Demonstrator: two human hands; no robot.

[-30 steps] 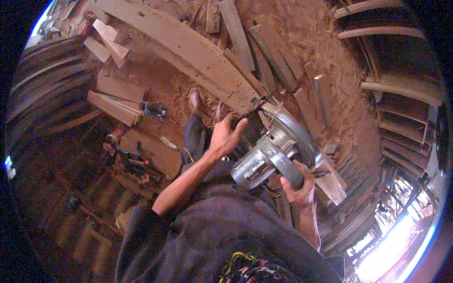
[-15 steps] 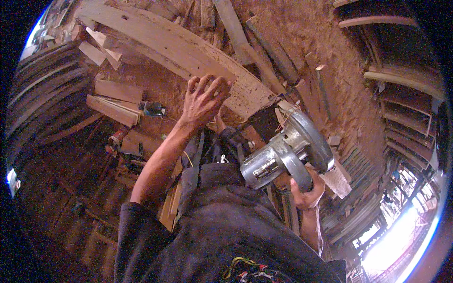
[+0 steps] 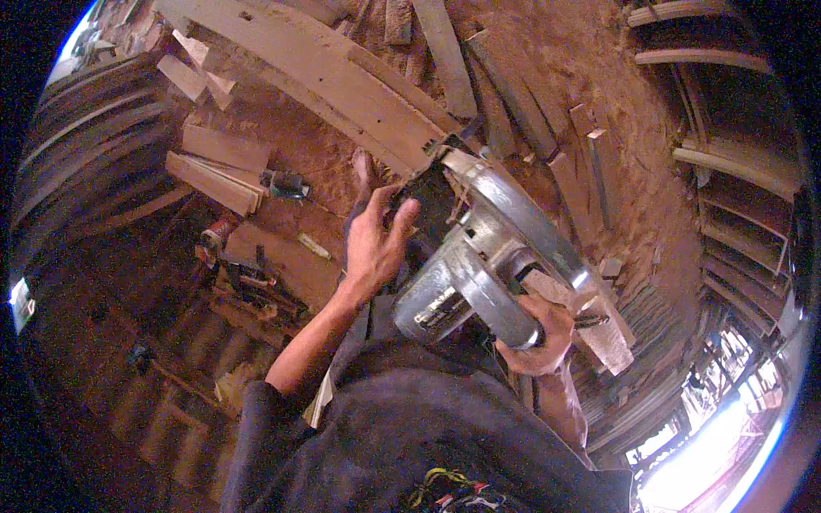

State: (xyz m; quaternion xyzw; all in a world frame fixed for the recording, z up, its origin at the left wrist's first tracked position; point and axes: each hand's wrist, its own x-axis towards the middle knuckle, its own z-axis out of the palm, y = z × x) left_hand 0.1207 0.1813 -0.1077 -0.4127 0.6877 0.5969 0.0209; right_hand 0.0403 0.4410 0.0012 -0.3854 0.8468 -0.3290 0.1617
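Observation:
My right hand (image 3: 540, 335) is wrapped round the rear handle of a large grey metal circular saw (image 3: 479, 222). The saw's front lies at the near end of a long, wide plank (image 3: 342, 81). Raised toward the saw, my left hand (image 3: 378, 244) has its fingers curled at the near corner of the saw's dark base plate, by the plank's end. Its thumb points up, apart from the fingers; the fingertips are partly hidden. The blade cannot be seen.
Sawdust covers the ground. Cut wood pieces (image 3: 218, 179) and a small dark power tool (image 3: 286, 184) lie on the left. Several boards (image 3: 513, 90) are strewn beyond the plank. A pale offcut (image 3: 609, 346) sits beside my right hand. Curved timbers (image 3: 701, 58) stand at the right.
The saw has moved forward and left, up to the plank's end, with my right hand on its handle. My left hand has come down off the plank toward the saw's front.

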